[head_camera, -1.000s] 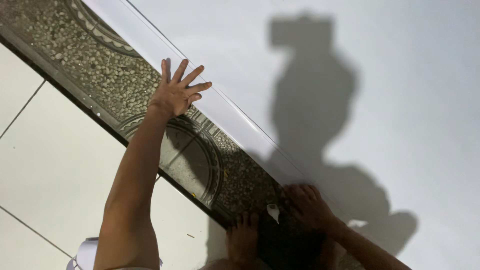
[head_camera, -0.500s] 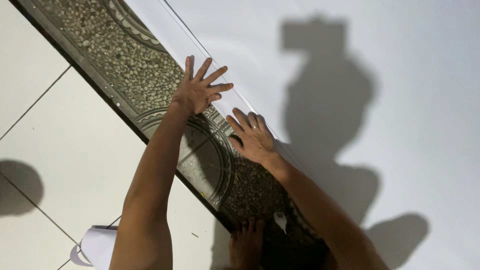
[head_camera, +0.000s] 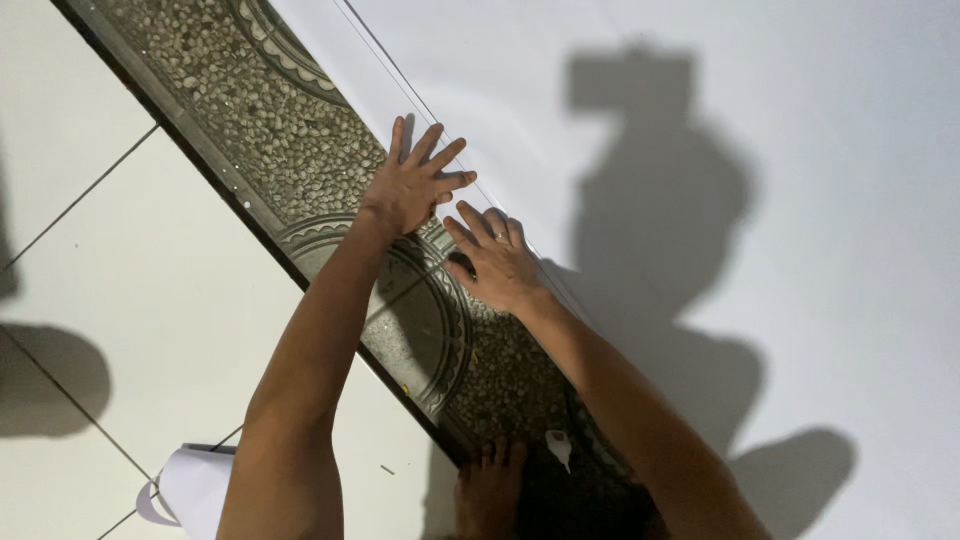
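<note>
My left hand (head_camera: 415, 183) lies flat with its fingers spread on the edge of a large white sheet (head_camera: 700, 150), where the sheet meets a pebble-patterned strip of floor (head_camera: 300, 150). My right hand (head_camera: 495, 262) presses flat on the same edge just beside it, fingers together, a ring on one finger. Neither hand holds anything. A thin fold line runs along the sheet's edge under both hands. My bare foot (head_camera: 490, 490) stands on the pebble strip at the bottom.
White floor tiles (head_camera: 130, 280) lie left of the pebble strip. A roll of white paper (head_camera: 195, 485) rests on the tiles at the bottom left. A small white scrap (head_camera: 558, 445) lies near my foot. My shadow falls across the sheet.
My right hand has come up from near my foot to the sheet's edge beside my left hand. My left hand stays flat on the edge.
</note>
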